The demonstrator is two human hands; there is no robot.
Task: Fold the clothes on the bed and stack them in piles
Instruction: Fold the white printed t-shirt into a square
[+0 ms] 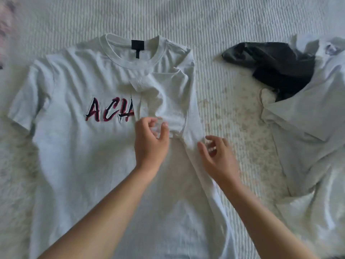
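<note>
A white T-shirt (pixel 74 146) with red-and-black lettering lies face up on the bed, collar away from me. Its right sleeve (pixel 164 101) is folded inward over the chest and covers the end of the lettering. My left hand (pixel 151 139) hovers at the lower edge of that folded sleeve, fingers loosely curled with nothing between them. My right hand (pixel 218 157) is at the shirt's right side edge, fingers spread and relaxed, holding nothing. Both hands are slightly blurred.
A heap of unfolded clothes lies at the right: a dark grey garment (pixel 276 66) partly under a pale white one (pixel 313 131). The ribbed white bedspread (pixel 186 15) stretches beyond the shirt. A blurred pinkish thing (pixel 5 25) shows at the far left edge.
</note>
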